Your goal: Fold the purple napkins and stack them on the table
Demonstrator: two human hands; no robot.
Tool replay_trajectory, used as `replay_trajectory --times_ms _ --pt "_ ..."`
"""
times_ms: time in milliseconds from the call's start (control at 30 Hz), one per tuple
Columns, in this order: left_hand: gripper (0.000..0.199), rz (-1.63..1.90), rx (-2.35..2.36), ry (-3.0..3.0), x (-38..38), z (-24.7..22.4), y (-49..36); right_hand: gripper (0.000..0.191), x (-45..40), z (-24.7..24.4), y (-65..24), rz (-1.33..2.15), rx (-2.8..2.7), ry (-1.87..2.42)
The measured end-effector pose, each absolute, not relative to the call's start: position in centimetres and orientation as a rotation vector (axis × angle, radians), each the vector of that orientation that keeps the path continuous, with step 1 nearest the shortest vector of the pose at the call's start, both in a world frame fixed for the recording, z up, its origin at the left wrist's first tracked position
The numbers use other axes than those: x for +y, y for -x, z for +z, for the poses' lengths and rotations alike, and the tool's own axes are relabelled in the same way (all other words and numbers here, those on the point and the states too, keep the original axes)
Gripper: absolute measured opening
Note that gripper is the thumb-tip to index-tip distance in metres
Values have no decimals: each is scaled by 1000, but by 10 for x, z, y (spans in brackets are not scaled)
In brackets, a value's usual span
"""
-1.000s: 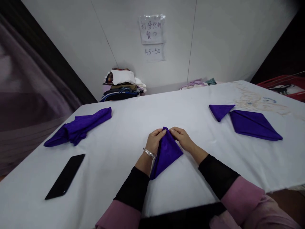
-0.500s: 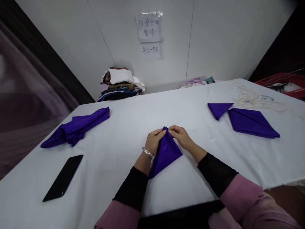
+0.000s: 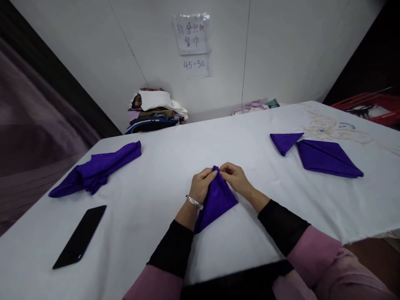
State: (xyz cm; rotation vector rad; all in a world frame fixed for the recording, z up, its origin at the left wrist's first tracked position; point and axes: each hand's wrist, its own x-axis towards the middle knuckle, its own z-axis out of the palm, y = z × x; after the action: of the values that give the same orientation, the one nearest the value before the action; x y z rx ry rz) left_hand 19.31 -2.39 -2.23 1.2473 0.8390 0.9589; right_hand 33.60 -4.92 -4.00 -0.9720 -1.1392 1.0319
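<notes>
A purple cloth napkin [image 3: 216, 204], folded into a pointed shape, lies in front of me with its narrow tip facing away. My left hand [image 3: 202, 183] pinches the tip from the left side, thumb on top. From the right, my right hand [image 3: 236, 178] pinches the edge at the same tip, its fingertips nearly meeting the left ones. The exact fold between the fingers is hidden. A silver bracelet [image 3: 194, 202] circles my left wrist.
At the right lie a small folded purple triangle [image 3: 285, 141] and a larger folded purple napkin [image 3: 329, 159]. A crumpled purple cloth [image 3: 100, 168] and a black phone [image 3: 80, 237] are at left. Behind stand stacked clothes [image 3: 156, 110]; a red basket [image 3: 365, 106] is far right.
The view has shifted slightly. Both hands keep their pinch on the napkin's tip, with the right fingers moved only a little.
</notes>
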Motion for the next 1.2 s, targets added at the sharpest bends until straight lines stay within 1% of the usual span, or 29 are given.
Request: replay_trajectory --times_ms 100,233,333,633,900,1200 --pt "24 962 849 -1222 -24 -23 -193 16 -50 -38 -339 1083 -1168 974" --pt "22 974 851 -1209 -23 -23 -192 25 -51 -32 -344 1216 -1214 933" --pt "22 972 844 -1218 -24 -22 -192 25 -50 -31 -345 1241 -1221 914" --pt "25 967 843 -1340 -25 -18 -192 18 -49 -33 -344 1219 -1206 898" --pt "29 960 809 -1352 -23 -22 -193 14 -51 -31 -337 1113 -1160 895" --pt "27 967 817 -1354 -25 -18 -194 17 -52 -32 -334 1034 -1141 976"
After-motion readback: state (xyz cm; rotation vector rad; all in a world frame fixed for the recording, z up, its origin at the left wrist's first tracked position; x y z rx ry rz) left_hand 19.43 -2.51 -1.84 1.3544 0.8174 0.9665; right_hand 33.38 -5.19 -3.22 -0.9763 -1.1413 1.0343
